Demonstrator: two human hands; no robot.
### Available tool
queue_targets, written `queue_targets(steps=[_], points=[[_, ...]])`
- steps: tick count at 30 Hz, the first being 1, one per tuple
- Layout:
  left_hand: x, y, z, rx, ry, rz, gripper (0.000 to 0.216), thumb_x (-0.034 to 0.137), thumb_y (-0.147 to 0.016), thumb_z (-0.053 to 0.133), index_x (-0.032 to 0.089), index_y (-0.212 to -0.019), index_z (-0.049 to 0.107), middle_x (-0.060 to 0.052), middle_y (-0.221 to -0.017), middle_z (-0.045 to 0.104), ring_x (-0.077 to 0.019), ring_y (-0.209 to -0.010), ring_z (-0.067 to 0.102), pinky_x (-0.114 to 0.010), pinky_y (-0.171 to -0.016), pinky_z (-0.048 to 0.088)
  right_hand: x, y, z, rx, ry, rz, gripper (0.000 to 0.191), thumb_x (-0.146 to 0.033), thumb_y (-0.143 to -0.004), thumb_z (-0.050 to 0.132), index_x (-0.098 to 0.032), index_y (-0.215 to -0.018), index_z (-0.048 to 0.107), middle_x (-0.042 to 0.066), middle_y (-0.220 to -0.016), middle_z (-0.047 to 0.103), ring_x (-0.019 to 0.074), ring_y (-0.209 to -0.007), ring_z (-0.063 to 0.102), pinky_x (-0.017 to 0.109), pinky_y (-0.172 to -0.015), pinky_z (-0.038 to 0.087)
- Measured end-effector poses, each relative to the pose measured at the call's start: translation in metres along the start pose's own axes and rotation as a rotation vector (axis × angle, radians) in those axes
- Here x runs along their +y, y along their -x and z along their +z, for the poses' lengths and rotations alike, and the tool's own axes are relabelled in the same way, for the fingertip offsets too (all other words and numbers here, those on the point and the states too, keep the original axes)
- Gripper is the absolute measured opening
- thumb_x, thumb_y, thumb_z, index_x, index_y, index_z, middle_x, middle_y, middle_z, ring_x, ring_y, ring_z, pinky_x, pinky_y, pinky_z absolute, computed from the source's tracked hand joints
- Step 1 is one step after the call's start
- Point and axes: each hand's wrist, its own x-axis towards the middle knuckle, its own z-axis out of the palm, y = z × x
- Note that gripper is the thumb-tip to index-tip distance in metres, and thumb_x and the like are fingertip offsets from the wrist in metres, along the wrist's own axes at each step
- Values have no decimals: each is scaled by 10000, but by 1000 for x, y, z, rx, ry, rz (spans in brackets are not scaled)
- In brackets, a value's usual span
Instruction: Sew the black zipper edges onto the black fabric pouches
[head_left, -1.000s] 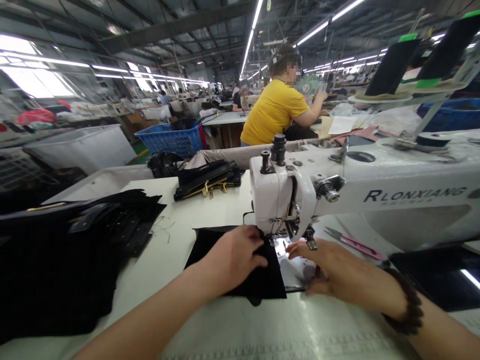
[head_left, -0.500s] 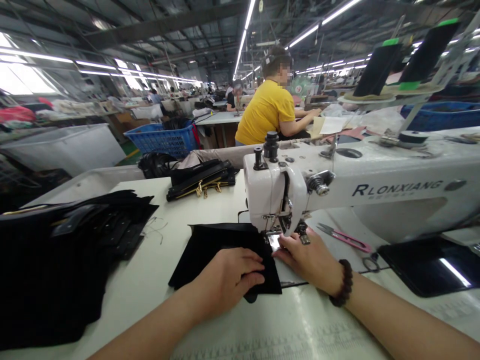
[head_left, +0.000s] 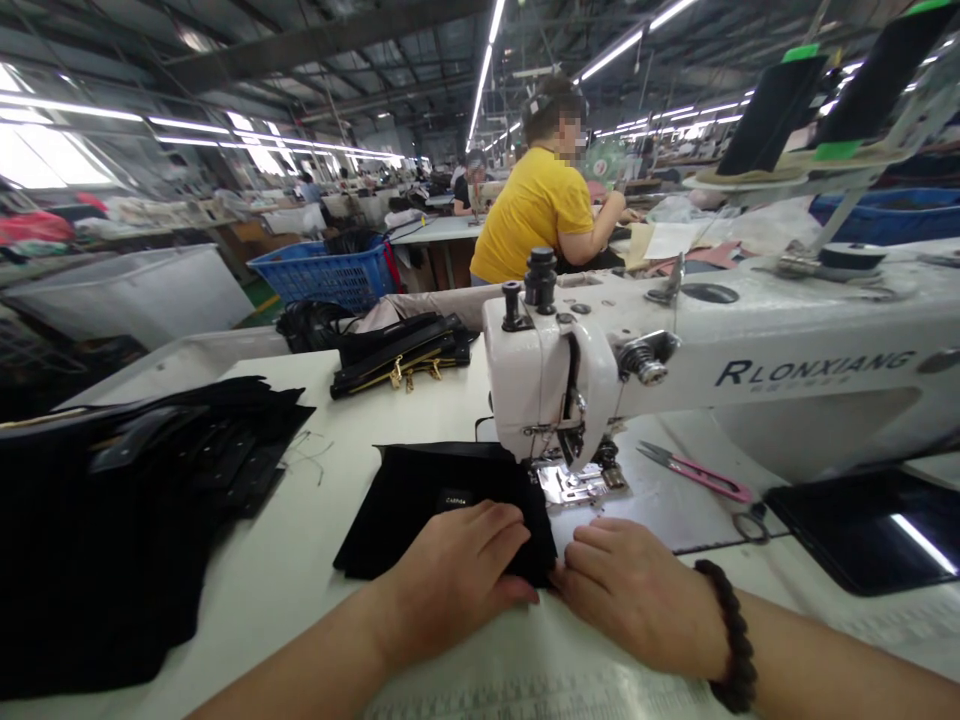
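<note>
Blk fabric piece [head_left: 405, 500] lies flat on the pale surface [head_left: 292, 590], in front of the white sewing machine [head_left: 551, 370], R edge running up next to the lit metal plate [head_left: 574, 485] under the machine head; can't tell if any of it sits under the foot. Small label [head_left: 456, 498] w/ pale lettering shows on the piece, just past the L hand [head_left: 457, 560].

L hand rests palm-down on near part of the piece, fingers close together on top, thumb a bit apart at the near edge; can't tell if thumb & fingers pinch the cloth. R hand [head_left: 637, 595], w/ dark bead bracelet [head_left: 727, 640] on wrist, has fingers curled & bunched, tips at the near R corner of the piece; contact's too hidden to say whether they grip it.

R of the plate: pink-handled snips [head_left: 709, 478], tips pointing twd the machine head, & a dark glossy slab [head_left: 870, 530] reflecting a light. Far L: big pile of blk pieces [head_left: 112, 560], w/ loose thread bits [head_left: 309, 455] beside it. Behind the piece, near far edge of surface: blk zippered goods [head_left: 401, 355] w/ gold pulls. Ruler marks [head_left: 517, 700] run along near edge.

Beyond: co-worker in yellow top [head_left: 529, 215], seated, & blue basket [head_left: 326, 278]. Thread cones [head_left: 772, 115] up R.
</note>
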Motion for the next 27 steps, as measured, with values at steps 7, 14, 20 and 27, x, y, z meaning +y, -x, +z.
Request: queue_targets(steps=[7, 14, 20, 27], points=[[8, -3, 4, 167, 28, 0, 222, 104, -851, 373, 80, -925, 580, -97, -898, 650, -169, -822, 602, -282, -752, 520, -2, 6, 5, -101, 23, 2, 135, -114, -853, 422, -107, -927, 534, 6, -631, 523, 152, -548, 419, 316, -484, 202], [11, -1, 15, 140, 68, 78, 224, 104, -844, 389, 86, -937, 593, -74, -937, 659, -172, -854, 598, -300, -783, 514, -1, 2, 0, -179, -10, -3, 136, -138, -837, 459, -162, -707, 491, 1, -631, 528, 142, -553, 431, 314, -494, 201], [10, -1, 16, 76, 139, 73, 212, 84, -818, 406, 67, -894, 603, -85, -908, 657, -183, -830, 586, -306, -768, 514, 0, 4, -1, -230, -25, -5, 115, -151, -847, 451, -163, -738, 488, 0, -647, 546, 138, -556, 449, 318, -491, 200], [6, 2, 15, 87, 187, 109, 181, 67, -779, 463, 64, -905, 593, -110, -920, 641, -196, -857, 567, -331, -776, 505, 3, 8, -4, -271, -51, -22, 88, -187, -856, 456, -163, -782, 498, -10, -628, 550, 135, -562, 463, 314, -500, 211]])
